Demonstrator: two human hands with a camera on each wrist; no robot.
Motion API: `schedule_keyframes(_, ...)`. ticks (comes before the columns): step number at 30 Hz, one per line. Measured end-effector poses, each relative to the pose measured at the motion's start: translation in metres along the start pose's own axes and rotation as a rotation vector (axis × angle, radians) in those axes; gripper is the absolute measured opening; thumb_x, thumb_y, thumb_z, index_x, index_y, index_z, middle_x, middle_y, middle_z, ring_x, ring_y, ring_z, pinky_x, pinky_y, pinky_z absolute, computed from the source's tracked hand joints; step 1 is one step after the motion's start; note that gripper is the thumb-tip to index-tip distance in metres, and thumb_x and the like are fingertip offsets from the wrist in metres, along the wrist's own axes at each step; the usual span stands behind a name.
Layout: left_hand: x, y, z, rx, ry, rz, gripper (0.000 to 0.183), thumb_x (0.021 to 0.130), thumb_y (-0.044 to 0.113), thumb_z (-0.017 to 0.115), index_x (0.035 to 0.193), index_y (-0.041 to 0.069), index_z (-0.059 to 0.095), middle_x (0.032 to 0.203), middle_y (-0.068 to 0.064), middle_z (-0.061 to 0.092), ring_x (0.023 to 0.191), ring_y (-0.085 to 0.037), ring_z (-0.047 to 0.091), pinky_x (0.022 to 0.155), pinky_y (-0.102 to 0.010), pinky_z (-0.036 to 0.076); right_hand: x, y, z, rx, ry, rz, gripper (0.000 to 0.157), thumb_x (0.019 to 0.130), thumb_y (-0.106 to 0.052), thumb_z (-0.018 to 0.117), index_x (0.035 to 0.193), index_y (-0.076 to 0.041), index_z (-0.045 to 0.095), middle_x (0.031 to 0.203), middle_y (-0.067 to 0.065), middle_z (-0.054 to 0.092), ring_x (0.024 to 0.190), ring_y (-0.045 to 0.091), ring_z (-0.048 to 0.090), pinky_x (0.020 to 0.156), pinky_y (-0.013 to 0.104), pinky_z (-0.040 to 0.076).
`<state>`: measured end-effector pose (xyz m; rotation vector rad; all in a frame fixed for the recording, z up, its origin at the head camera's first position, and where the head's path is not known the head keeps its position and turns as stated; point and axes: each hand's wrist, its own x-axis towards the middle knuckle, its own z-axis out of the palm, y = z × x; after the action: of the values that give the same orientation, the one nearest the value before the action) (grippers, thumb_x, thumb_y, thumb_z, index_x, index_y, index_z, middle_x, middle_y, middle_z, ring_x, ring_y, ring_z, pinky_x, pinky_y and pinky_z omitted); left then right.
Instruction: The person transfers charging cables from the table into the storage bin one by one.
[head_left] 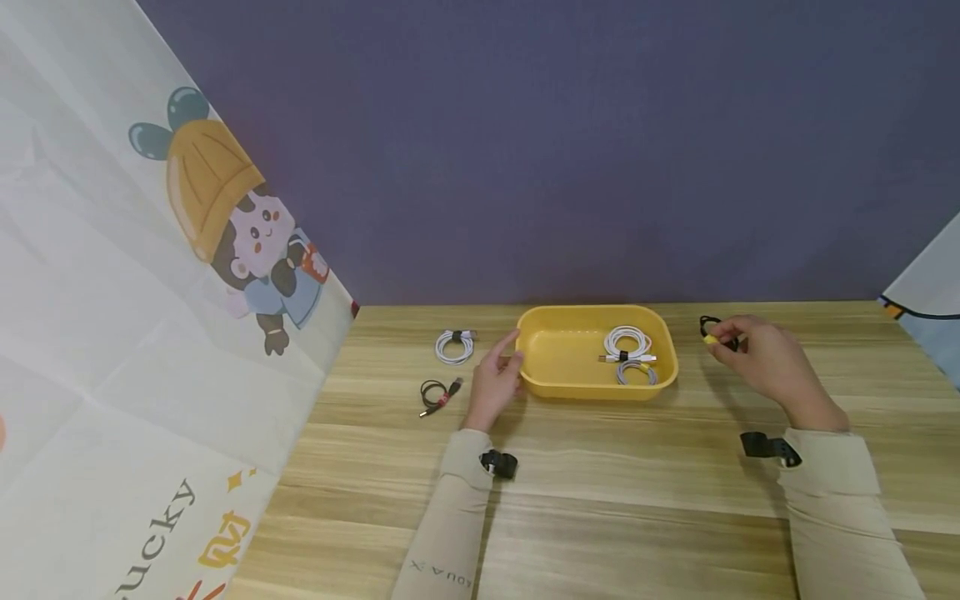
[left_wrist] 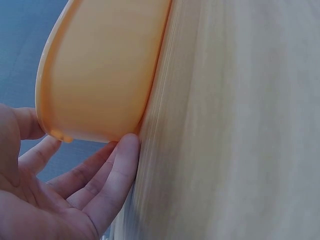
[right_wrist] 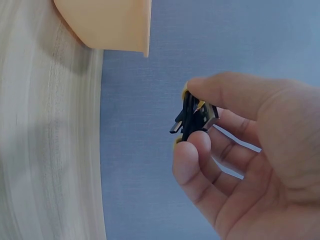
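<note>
A yellow tray (head_left: 564, 360) meets the outstretched fingers of your left hand (head_left: 495, 388) at its left end; beyond its right end, your right hand (head_left: 772, 362) pinches a coiled black cable (right_wrist: 188, 118) between thumb and fingertips.

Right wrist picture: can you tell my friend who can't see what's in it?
A right hand pinches a small bundled black cable with metal plugs and bits of yellow. At the upper left is part of a yellow-orange tray, beside a wooden table; behind is blue-gray.
</note>
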<state>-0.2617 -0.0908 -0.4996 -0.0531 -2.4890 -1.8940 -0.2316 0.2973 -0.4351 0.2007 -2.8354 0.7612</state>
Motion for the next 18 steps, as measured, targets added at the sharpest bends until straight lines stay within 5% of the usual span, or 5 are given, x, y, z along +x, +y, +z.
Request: schedule_keyframes(18, 0.000, -0.001, 0.000, 0.000, 0.002, 0.007, 0.042, 0.105, 0.025, 0.059, 0.146, 0.030, 0.057, 0.111, -0.019, 0.075, 0.074, -0.030, 0.072, 0.059, -0.037, 0.064, 0.002, -0.015, 0.003, 0.023, -0.015, -0.026, 0.021, 0.098, -0.016, 0.070, 0.113, -0.001, 0.069, 0.104, 0.019, 0.068, 0.077, 0.023, 0.056, 0.058, 0.029, 0.041)
